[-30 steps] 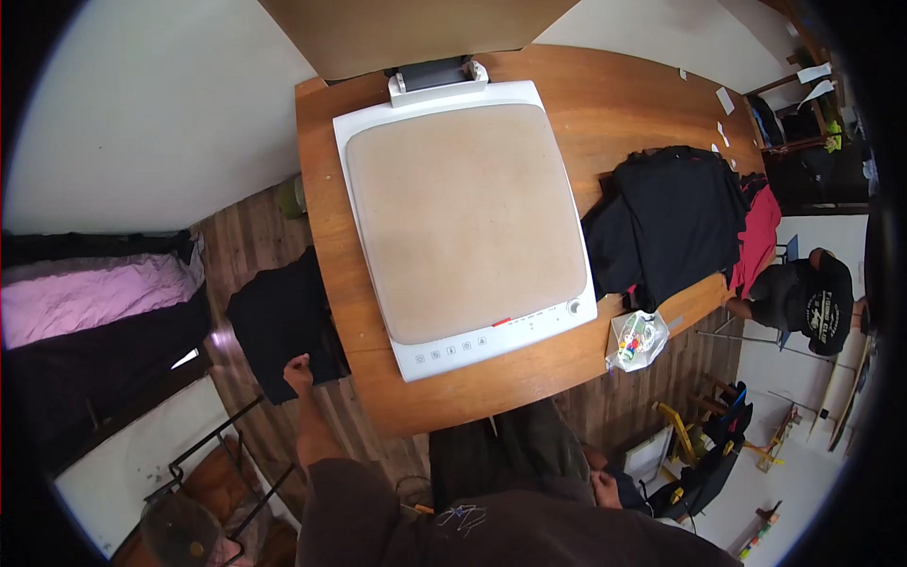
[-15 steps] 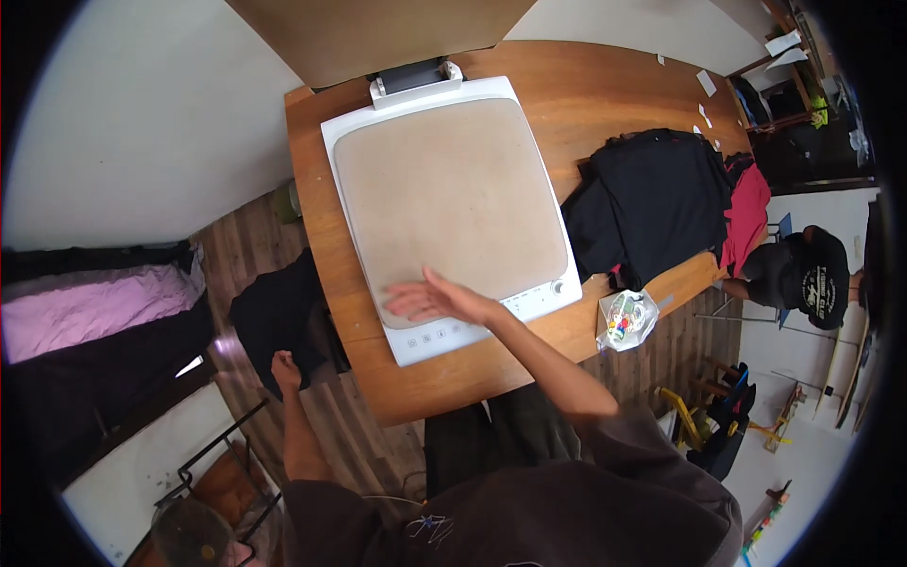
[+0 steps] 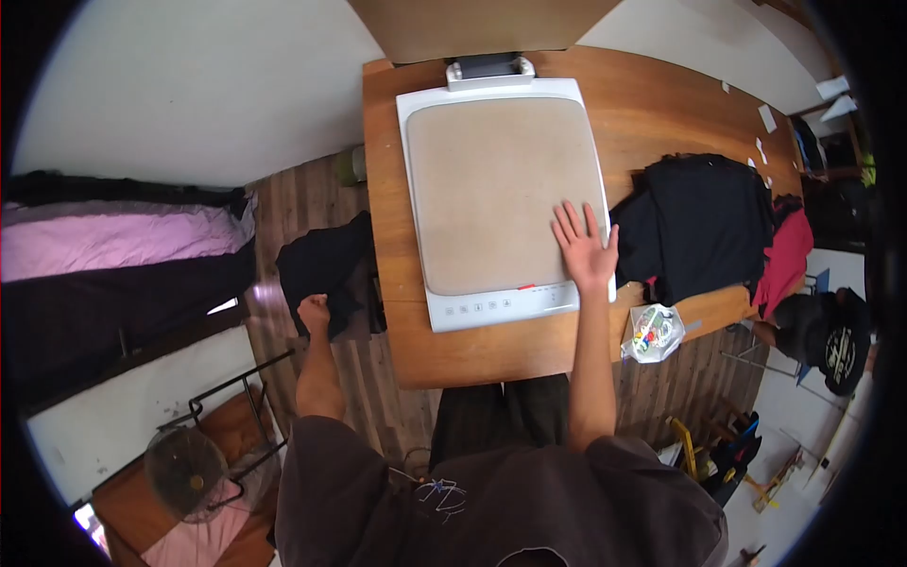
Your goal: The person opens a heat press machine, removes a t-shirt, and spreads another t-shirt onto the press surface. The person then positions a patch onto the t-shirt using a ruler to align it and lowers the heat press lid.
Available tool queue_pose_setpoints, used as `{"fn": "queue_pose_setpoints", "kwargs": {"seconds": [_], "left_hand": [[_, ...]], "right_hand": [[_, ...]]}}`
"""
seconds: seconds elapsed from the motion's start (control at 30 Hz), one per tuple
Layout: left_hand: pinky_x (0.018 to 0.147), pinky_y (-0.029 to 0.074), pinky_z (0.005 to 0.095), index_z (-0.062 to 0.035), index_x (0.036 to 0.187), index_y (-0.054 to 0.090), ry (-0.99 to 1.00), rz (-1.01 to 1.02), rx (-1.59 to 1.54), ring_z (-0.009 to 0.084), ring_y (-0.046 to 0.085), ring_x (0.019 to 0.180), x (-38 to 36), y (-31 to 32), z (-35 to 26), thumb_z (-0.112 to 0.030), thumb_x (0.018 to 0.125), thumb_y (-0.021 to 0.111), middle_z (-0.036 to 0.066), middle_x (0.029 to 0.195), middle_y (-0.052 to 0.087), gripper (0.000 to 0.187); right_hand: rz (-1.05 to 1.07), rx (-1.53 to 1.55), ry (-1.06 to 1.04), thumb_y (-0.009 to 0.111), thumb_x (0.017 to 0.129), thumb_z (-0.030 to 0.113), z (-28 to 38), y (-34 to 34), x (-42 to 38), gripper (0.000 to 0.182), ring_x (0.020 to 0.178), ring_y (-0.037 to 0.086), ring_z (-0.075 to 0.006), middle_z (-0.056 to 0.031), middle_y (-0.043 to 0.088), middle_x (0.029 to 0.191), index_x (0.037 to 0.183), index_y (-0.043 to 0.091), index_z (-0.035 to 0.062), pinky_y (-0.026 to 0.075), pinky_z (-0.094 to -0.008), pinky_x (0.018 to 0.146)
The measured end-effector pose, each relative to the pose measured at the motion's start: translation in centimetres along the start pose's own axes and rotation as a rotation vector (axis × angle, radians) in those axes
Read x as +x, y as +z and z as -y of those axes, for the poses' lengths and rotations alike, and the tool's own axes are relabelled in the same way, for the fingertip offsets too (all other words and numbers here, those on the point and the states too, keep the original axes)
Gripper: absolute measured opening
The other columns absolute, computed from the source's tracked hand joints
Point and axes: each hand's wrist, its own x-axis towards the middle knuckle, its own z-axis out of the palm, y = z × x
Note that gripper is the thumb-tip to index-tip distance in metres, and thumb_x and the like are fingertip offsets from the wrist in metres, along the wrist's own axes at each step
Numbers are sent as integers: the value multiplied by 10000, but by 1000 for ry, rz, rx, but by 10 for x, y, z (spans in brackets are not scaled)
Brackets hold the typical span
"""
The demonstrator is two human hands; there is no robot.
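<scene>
A heat press [image 3: 446, 321] stands on the wooden table with its beige padded lower plate [image 3: 496, 189] bare and its large upper lid [image 3: 482, 24] raised at the far end. My right hand [image 3: 586, 250] is over the front right corner of the pad, palm up, fingers spread, holding nothing. Low on the left, beside the table, my left hand [image 3: 315, 311] is closed on a black garment [image 3: 323, 263] that hangs above the floor.
A pile of black shirts [image 3: 709, 222] lies right of the press, with a red garment [image 3: 784, 250] beyond. A clear plastic bag [image 3: 654, 333] sits at the table's front edge. A fan [image 3: 186, 472] is lower left. Another person [image 3: 831, 340] is at the far right.
My right hand has moved from the front left of the pad to its right edge and turned palm up. The view has shifted. My left hand still grips the black garment.
</scene>
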Motion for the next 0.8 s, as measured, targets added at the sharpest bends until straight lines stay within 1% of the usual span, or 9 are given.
{"fn": "queue_pose_setpoints", "kwargs": {"seconds": [0.1,0.17,0.27,0.3,0.33,0.5,0.63,0.73,0.8], "left_hand": [[801,596,438,-10,965,809,-17,-25,-41,347,778,843,-3,-8,-12,-213,922,791,191,863,780,209],[794,593,443,-5,955,804,-8,-118,-116,354,773,829,-5,-9,-17,-215,938,776,190,847,775,212],[830,571,496,-2,1074,667,8,-148,-23,424,748,910,6,6,-20,-182,1021,654,242,956,753,188],[837,565,510,-3,1102,630,10,-163,-6,445,740,933,8,6,-23,-174,1038,623,259,982,745,182],[848,556,525,-6,1115,604,-27,-175,-21,464,729,962,12,9,-21,-172,1049,599,278,995,736,179],[911,529,564,-9,1148,552,-273,-324,-60,527,689,1043,61,38,-14,-196,1080,540,338,1026,712,199],[992,529,553,-14,1182,615,-65,-35,-84,512,679,1124,90,-19,-71,-312,1023,665,296,1187,720,341],[1008,540,521,-8,1202,686,139,222,267,467,694,1153,75,-98,-162,-426,919,793,281,1185,730,516],[1008,550,502,-14,1190,727,248,250,407,444,706,1150,109,-97,-141,-475,851,843,274,1170,738,584]], "right_hand": [[-136,-518,-133,429,1147,466,10,-35,-27,630,1471,492,-420,-331,479,1558,1532,399,-32,432,-517,1216],[-287,-949,-291,457,1156,388,9,-43,-62,507,1297,652,-332,-245,652,1351,1438,528,-27,538,-428,1093],[-435,-1420,-372,492,1150,285,15,-73,-119,365,1017,702,-190,-110,703,1063,1307,639,-10,563,-324,934],[-348,-1558,-507,533,1140,233,14,-88,-140,292,839,604,-105,-25,629,892,1204,683,-9,495,-254,795],[-351,-1648,-455,586,1117,208,15,-97,-162,258,800,574,-86,-28,642,893,1147,689,-28,469,-256,728],[-401,-1709,-104,613,1104,223,20,-132,-268,266,722,573,-83,-14,633,789,1082,713,-22,471,-260,666],[-483,-1793,-71,614,1108,250,26,-145,-329,272,706,583,-74,2,631,794,1074,702,-5,484,-242,647],[-605,-1751,-41,613,1105,244,35,-162,-359,258,712,606,-81,-5,648,800,1079,707,6,505,-245,655],[-660,-1702,-37,611,1103,242,48,-185,-374,247,708,611,-79,-6,653,800,1080,711,17,503,-242,646]]}}
